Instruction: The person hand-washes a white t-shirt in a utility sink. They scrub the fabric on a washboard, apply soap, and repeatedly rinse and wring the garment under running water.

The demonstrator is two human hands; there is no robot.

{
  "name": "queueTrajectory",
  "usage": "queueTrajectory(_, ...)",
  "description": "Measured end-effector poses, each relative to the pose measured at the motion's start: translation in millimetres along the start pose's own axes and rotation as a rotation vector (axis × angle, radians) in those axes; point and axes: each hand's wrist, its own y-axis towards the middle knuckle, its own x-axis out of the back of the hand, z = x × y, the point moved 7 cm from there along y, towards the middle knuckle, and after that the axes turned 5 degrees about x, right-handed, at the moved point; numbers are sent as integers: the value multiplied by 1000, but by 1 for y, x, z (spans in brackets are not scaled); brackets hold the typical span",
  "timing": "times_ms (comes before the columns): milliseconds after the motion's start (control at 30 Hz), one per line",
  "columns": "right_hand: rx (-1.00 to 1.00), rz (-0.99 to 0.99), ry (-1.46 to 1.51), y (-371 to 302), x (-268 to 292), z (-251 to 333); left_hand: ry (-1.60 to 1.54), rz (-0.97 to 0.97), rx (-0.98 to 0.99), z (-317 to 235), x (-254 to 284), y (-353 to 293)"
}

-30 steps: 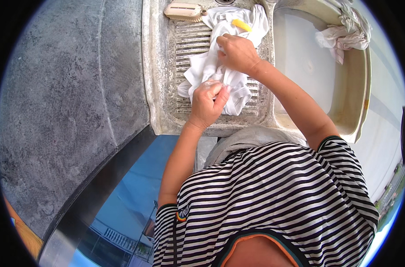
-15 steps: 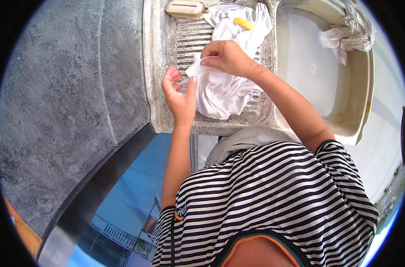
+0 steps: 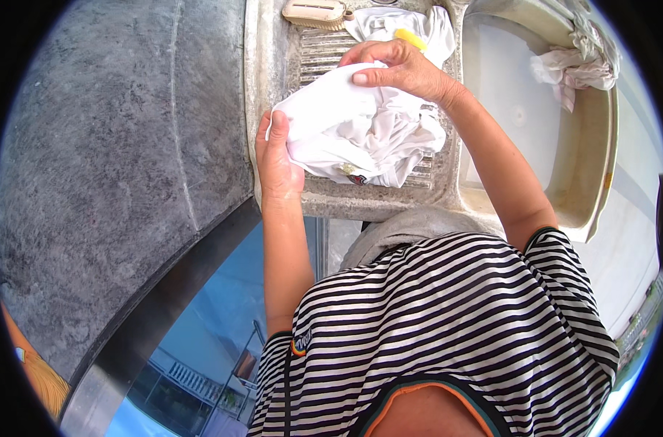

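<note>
A white cloth garment [image 3: 331,120] is stretched between my two hands over a ribbed washboard [image 3: 324,49]. My left hand [image 3: 279,164] grips its left edge, thumb on top and fingers beneath. At the far side my right hand [image 3: 408,71] pinches another part of the edge between thumb and fingers. The rest of the garment lies bunched on the ribs, with a small dark and red patch showing near its lower edge. Beyond my right hand, a yellow bar of soap [image 3: 411,38] rests on a second white cloth [image 3: 438,36].
A beige scrubbing brush [image 3: 315,12] sits at the washboard's far left corner. On the right is a basin [image 3: 592,164] of cloudy water, with wet pale cloths [image 3: 575,69] hanging over its far right rim. A grey stone-like counter [image 3: 120,124] adjoins on the left.
My left hand has closed on the garment's edge and moved slightly left and down. My right hand has shifted right and up, and the cloth is now spread wider, exposing the patch.
</note>
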Motion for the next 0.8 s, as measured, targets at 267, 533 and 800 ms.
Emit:
queueTrajectory(267,465,-74,-817,-31,-129,56,-610,525,366,87,-8,41)
queueTrajectory(533,-92,-318,-845,-4,-38,-17,-217,-23,465,87,-64,25)
queueTrajectory(800,80,-356,-933,2,-33,-5,-251,160,482,92,-73,22)
